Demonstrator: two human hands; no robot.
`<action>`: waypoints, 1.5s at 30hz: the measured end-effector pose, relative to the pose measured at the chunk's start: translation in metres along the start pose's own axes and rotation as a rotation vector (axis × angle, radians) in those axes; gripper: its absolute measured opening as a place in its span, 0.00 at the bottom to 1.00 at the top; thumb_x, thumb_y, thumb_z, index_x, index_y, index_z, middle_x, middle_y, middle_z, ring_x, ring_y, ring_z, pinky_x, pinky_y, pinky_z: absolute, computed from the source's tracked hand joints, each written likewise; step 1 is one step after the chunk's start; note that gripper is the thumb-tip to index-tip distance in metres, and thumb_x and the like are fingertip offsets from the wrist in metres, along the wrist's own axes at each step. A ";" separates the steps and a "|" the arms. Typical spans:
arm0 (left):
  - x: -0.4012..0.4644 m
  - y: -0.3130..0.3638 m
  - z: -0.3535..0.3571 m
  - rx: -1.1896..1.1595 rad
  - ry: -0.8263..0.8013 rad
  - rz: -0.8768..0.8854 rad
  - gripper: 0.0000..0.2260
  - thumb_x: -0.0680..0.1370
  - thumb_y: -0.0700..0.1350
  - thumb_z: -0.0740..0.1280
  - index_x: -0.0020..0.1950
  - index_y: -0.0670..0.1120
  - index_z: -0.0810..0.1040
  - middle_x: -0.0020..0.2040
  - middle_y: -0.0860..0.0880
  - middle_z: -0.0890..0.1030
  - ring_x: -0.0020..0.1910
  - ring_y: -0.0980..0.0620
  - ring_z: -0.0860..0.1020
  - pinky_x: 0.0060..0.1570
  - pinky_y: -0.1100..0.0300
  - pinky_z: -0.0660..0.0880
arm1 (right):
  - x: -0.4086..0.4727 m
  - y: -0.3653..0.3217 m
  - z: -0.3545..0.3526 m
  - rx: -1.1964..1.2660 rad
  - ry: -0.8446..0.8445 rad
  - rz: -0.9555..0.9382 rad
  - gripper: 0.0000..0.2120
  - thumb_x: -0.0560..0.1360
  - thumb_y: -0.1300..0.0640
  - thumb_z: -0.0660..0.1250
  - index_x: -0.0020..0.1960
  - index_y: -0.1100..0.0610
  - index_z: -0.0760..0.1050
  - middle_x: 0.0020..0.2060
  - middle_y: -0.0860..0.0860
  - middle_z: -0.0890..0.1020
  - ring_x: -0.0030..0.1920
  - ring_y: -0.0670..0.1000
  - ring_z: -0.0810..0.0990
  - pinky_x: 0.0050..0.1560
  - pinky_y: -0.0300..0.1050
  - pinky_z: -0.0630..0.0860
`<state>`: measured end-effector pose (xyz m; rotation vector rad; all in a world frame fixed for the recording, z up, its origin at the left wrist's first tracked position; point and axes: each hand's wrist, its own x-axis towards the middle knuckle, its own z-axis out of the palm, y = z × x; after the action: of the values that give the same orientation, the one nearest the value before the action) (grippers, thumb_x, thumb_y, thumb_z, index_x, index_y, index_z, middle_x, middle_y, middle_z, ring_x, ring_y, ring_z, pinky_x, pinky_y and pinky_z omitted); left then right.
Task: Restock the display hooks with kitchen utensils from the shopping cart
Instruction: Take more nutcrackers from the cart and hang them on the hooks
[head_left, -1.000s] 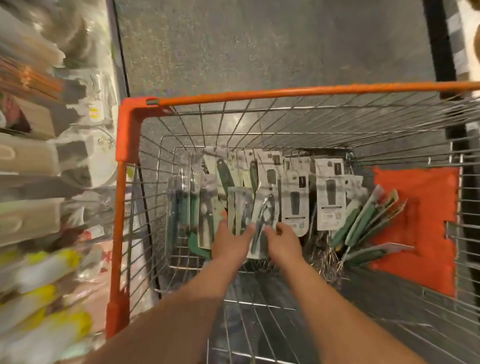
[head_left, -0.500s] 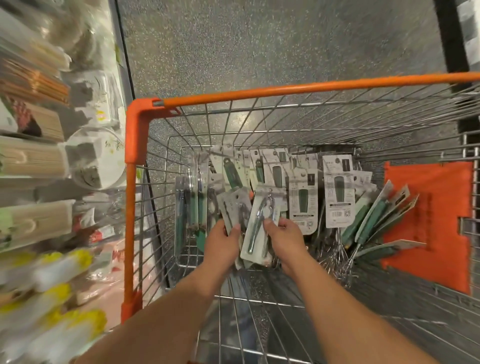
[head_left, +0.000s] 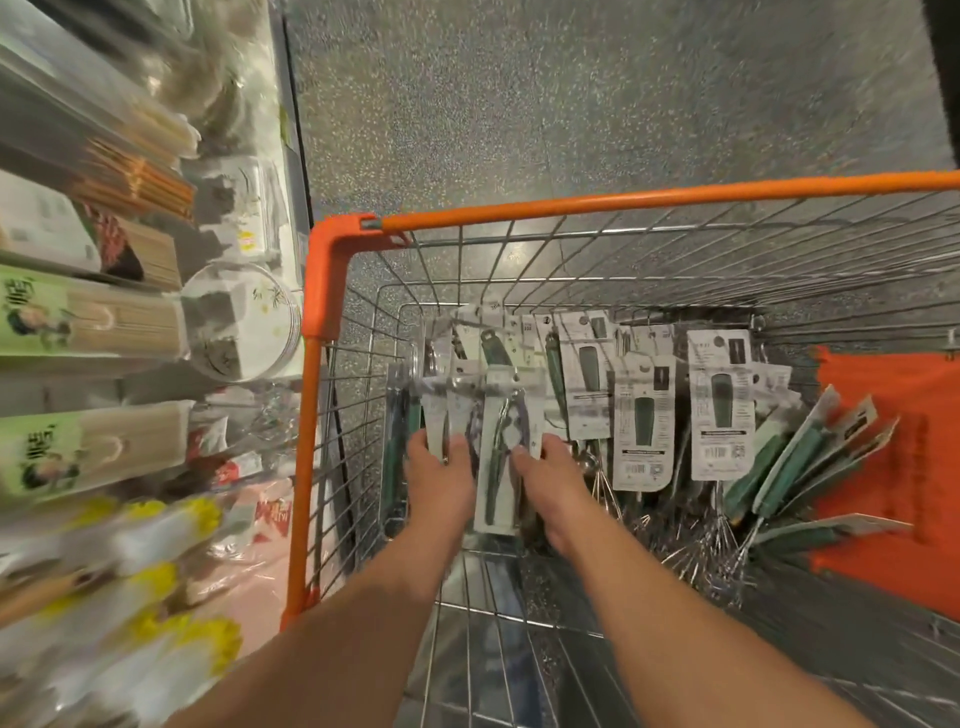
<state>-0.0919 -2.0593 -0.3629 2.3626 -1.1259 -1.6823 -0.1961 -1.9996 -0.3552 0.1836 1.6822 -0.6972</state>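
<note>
L hand (head_left: 441, 486) grips packs (head_left: 436, 415) | R hand (head_left: 550, 486) fingers pinch carded tool (head_left: 501, 457) btwn hands

Overhead light glares off the speckled grey floor (head_left: 597, 104); my view blurs and bends at the edges.

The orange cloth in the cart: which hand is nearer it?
Right. The right hand lies between the orange cloth and the left hand, which is farther off.
</note>
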 end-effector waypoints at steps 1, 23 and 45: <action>0.002 -0.002 0.001 0.004 0.047 0.014 0.25 0.84 0.52 0.64 0.79 0.48 0.62 0.73 0.44 0.70 0.67 0.42 0.74 0.70 0.45 0.72 | 0.004 0.002 0.002 -0.003 -0.007 -0.003 0.14 0.85 0.55 0.62 0.70 0.54 0.71 0.60 0.53 0.82 0.58 0.55 0.82 0.63 0.59 0.80; 0.000 -0.010 -0.009 -0.149 -0.111 -0.218 0.45 0.69 0.76 0.61 0.80 0.53 0.65 0.76 0.47 0.72 0.73 0.40 0.73 0.71 0.36 0.70 | 0.002 0.007 0.010 0.099 -0.106 -0.003 0.11 0.84 0.51 0.66 0.65 0.51 0.74 0.58 0.52 0.84 0.58 0.54 0.83 0.63 0.56 0.78; -0.109 0.018 -0.008 -0.187 -0.330 -0.059 0.23 0.86 0.52 0.62 0.81 0.57 0.61 0.68 0.54 0.73 0.60 0.52 0.75 0.58 0.56 0.73 | -0.088 0.009 -0.048 0.176 -0.061 -0.091 0.12 0.84 0.56 0.66 0.67 0.51 0.75 0.55 0.51 0.87 0.56 0.54 0.86 0.61 0.62 0.80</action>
<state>-0.1110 -2.0140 -0.2639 2.0787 -0.8895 -2.1513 -0.2108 -1.9448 -0.2725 0.2088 1.5782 -0.9112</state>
